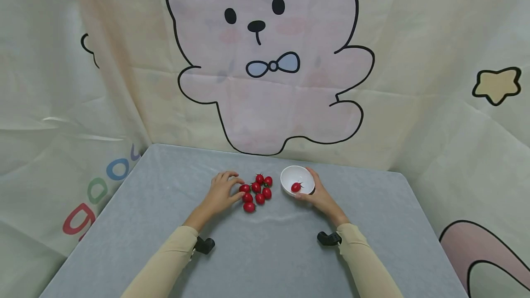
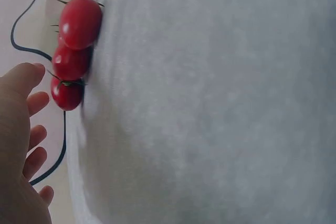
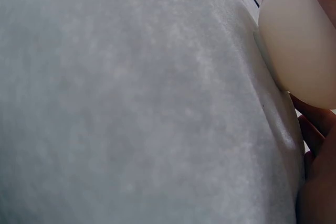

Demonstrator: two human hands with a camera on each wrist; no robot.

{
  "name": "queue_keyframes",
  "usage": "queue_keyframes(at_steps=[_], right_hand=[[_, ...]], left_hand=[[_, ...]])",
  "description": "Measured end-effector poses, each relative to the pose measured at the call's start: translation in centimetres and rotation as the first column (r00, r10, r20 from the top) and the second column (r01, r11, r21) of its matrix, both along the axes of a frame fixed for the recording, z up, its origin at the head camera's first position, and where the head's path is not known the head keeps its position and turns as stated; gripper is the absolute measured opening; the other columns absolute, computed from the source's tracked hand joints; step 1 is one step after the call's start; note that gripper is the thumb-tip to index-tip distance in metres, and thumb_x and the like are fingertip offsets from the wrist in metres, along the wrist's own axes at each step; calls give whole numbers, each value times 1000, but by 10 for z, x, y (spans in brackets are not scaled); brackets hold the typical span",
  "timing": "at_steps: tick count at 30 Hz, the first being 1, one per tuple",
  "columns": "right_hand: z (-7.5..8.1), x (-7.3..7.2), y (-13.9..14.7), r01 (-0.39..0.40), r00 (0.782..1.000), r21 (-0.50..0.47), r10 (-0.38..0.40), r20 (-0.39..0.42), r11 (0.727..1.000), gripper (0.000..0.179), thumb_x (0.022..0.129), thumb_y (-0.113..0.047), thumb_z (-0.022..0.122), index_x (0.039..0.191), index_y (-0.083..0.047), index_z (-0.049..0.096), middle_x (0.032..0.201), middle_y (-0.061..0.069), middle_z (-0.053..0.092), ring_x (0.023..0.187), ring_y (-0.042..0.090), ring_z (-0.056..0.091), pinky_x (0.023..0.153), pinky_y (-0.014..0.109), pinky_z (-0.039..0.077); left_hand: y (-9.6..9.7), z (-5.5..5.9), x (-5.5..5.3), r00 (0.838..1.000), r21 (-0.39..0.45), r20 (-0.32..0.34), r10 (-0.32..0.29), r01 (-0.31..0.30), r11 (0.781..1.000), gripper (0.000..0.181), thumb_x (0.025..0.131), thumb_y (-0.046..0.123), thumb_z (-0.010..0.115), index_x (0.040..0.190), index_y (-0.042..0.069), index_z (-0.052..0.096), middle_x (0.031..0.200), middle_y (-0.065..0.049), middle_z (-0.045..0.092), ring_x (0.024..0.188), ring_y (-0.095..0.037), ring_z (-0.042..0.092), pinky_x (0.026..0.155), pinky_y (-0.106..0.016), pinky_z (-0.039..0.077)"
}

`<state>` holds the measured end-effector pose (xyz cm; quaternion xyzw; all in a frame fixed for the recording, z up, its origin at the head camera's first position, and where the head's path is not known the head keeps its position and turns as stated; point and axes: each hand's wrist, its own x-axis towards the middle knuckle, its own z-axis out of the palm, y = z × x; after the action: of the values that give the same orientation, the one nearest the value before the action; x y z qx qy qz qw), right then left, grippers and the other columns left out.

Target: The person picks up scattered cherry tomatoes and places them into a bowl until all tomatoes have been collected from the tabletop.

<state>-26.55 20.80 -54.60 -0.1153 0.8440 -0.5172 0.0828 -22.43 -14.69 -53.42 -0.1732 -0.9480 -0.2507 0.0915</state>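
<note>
Several small red cherry tomatoes (image 1: 256, 187) with green stems lie in a loose cluster on the table. My left hand (image 1: 221, 192) is at the cluster's left side, fingers loosely bent and spread. In the left wrist view, the fingertips of that hand (image 2: 16, 129) look apart from the tomatoes (image 2: 80, 22), with nothing held. To the right of the cluster is a small white bowl (image 1: 296, 171), with one cherry tomato (image 1: 296, 187) inside. My right hand (image 1: 324, 197) grips the bowl from its right side, thumb at the near edge. The right wrist view shows the bowl's outer wall (image 3: 299, 40).
A grey cloth covers the table (image 1: 265, 252). Pale curtains (image 1: 434, 22) with a printed bear stand along the back and sides. Dark wrist straps with black camera mounts sit on both wrists.
</note>
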Motion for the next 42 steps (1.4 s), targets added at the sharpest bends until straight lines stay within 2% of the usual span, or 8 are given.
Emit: queue_keyframes(at_steps=[4,11,19,21,28,33,37,42], right_hand=[[-2,-1,0,0,1000,-12,0,0,1000,109,75,-26,86,157,-21,14,159,12,27,146,34,29,120,59,20],[-5,-3,1,11,1000,-16,-11,6,1000,108,75,-25,86,156,-25,16,158,11,28,146,34,29,120,60,19],[-1,-2,-1,1,1000,-22,-1,8,1000,109,76,-21,85,158,-19,13,160,14,25,147,35,27,119,60,18],[2,0,-2,-5,1000,-29,5,16,1000,109,76,-19,85,158,-16,13,160,16,24,147,37,26,119,61,17],[31,14,-7,-30,999,1,30,16,1000,106,78,-20,83,157,-8,13,158,19,26,145,39,29,117,62,22],[34,18,-7,-25,999,10,25,27,1000,106,79,-21,82,158,-9,12,159,20,25,145,40,28,117,65,21],[33,17,-7,-22,999,-6,23,47,1000,107,78,-22,83,158,-12,12,160,19,24,146,39,27,119,63,20],[32,15,-6,-23,998,-29,24,56,999,106,79,-21,83,158,-13,12,160,18,24,147,38,26,119,62,18]], left_hand=[[-1,-4,-1,1000,-6,23,1,-1,1000,29,93,38,67,118,21,67,137,-9,53,126,-33,45,105,-60,35],[1,-11,-3,1000,5,-12,3,-3,1000,30,94,33,66,120,18,67,133,-10,55,122,-33,46,102,-61,36],[2,-10,-5,1000,9,8,-21,21,1000,32,97,24,62,128,21,64,134,-12,54,126,-35,45,104,-63,34],[2,-9,-6,999,-6,27,-26,26,1000,33,97,24,62,130,22,63,135,-12,53,127,-36,44,105,-63,33],[3,-10,-9,998,-55,47,-31,33,998,37,95,28,66,131,22,62,136,-11,52,129,-37,43,105,-63,34],[3,-13,-9,998,-78,67,-20,25,997,39,93,32,69,130,21,63,136,-10,52,128,-35,44,106,-62,34],[4,-14,-8,999,-64,48,-9,12,998,37,92,32,70,126,19,65,135,-10,53,126,-33,45,106,-61,35],[4,-11,-5,999,-25,-16,29,-29,999,34,89,32,73,119,16,68,132,-11,56,124,-34,47,103,-60,36]])
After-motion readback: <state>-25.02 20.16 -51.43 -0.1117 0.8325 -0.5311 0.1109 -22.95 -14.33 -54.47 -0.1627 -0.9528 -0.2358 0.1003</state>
